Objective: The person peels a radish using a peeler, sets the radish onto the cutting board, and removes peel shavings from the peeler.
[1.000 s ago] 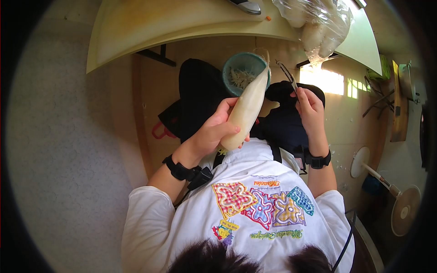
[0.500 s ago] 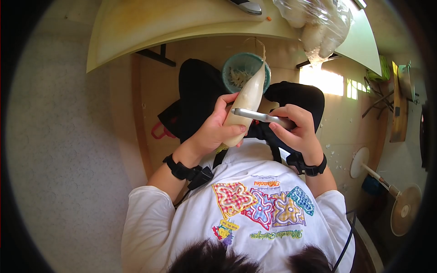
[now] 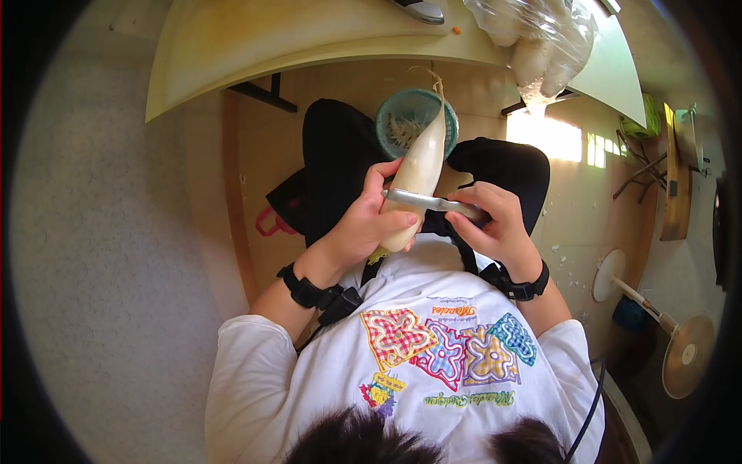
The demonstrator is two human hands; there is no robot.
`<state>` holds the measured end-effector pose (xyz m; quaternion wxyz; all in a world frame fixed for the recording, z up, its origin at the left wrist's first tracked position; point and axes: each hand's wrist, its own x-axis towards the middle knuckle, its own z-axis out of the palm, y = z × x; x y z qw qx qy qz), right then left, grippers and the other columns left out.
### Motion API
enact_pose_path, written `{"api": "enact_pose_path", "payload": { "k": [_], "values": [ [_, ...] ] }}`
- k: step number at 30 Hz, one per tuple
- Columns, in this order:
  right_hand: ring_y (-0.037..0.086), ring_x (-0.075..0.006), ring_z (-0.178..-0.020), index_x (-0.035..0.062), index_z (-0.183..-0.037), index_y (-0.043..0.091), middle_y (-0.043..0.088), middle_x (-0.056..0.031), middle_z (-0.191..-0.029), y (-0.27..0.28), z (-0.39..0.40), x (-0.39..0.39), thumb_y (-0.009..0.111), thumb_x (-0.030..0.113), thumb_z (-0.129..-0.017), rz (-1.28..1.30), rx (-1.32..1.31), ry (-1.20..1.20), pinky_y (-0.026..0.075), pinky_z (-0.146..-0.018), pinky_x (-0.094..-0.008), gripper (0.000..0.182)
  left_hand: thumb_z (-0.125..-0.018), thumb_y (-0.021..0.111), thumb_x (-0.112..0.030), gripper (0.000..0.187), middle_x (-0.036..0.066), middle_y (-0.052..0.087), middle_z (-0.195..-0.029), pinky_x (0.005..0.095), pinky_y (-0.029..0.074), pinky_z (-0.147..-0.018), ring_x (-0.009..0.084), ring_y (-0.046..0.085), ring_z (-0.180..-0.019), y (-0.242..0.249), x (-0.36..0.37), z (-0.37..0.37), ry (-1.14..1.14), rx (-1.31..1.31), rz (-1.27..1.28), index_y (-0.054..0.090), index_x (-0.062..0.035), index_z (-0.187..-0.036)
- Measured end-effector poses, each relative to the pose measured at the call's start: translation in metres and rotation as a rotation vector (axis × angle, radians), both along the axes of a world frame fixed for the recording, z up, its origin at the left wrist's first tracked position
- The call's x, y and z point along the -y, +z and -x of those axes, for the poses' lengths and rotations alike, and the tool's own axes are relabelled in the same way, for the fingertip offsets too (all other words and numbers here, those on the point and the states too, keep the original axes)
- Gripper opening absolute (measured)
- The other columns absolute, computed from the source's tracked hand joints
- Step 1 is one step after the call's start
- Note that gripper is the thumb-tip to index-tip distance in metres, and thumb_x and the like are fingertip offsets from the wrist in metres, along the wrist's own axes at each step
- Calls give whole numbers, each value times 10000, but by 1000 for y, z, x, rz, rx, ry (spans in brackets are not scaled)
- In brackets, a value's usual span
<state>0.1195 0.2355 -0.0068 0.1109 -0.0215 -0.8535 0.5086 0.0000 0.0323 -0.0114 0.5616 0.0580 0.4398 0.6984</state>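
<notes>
A long white radish (image 3: pixel 427 161) slants away from me over my lap, its thin root tip pointing toward the table. My left hand (image 3: pixel 369 215) is wrapped round its thick lower end, where a bit of green top shows. In my right hand (image 3: pixel 498 222) is a metal peeler (image 3: pixel 421 199), its head lying across the radish just above my left thumb. Beyond the radish, between my knees, a teal basket (image 3: pixel 384 116) on the floor holds pale peelings (image 3: pixel 403 131).
Ahead stands a table (image 3: pixel 309 39) with a clear plastic bag of radishes (image 3: pixel 541 46), a dark-handled tool (image 3: pixel 421 11) and a small orange scrap (image 3: pixel 456 31). A fan (image 3: pixel 688 356) and a folding stool (image 3: pixel 645 166) are at the right. White bits dot the floor.
My right hand and the peeler have shifted slightly left and down, so the peeler reaches further across the radish. The radish has tilted a little with its tip moving left.
</notes>
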Motion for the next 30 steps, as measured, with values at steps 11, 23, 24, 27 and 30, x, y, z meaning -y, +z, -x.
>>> {"api": "enact_pose_path", "payload": {
  "k": [11,23,24,27,30],
  "values": [
    [407,1,-632,5,-946,664,535,76,-719,-24,-5,-38,671,98,-932,297,-21,-576,305,-547,-180,95,-842,671,-68,798,148,511,-1235,346,545,-678,198,585,-913,-1,1,3,-27,85,-2,181,-139,-1468],
    [530,-200,-495,30,-923,713,568,-80,-619,7,5,-12,783,89,-763,-208,-89,-18,405,-469,-296,184,-831,673,-8,833,140,498,-1281,286,515,-778,163,559,-1065,0,-2,5,-51,-128,40,157,-103,-1477],
    [511,-174,-493,18,-929,711,565,-76,-619,-1,12,-23,776,81,-779,-239,-109,-166,392,-474,-284,175,-831,673,-8,833,140,498,-1281,286,515,-778,163,559,-1065,-3,-2,2,-58,-124,36,157,-103,-1477],
    [456,-103,-512,-18,-931,702,545,-50,-626,-25,15,-52,758,66,-821,20,-31,-600,347,-492,-252,149,-830,681,-22,815,146,502,-1287,286,520,-768,158,560,-1062,-7,-6,0,-54,-211,-31,171,-88,-1462],
    [452,-89,-521,-18,-919,699,532,-29,-628,-7,1,-32,757,65,-813,61,-50,-468,332,-488,-242,146,-825,704,-24,723,122,557,-1230,276,511,-805,142,570,-1055,-2,-4,1,-71,-88,107,272,-53,-1404]
  ]
}}
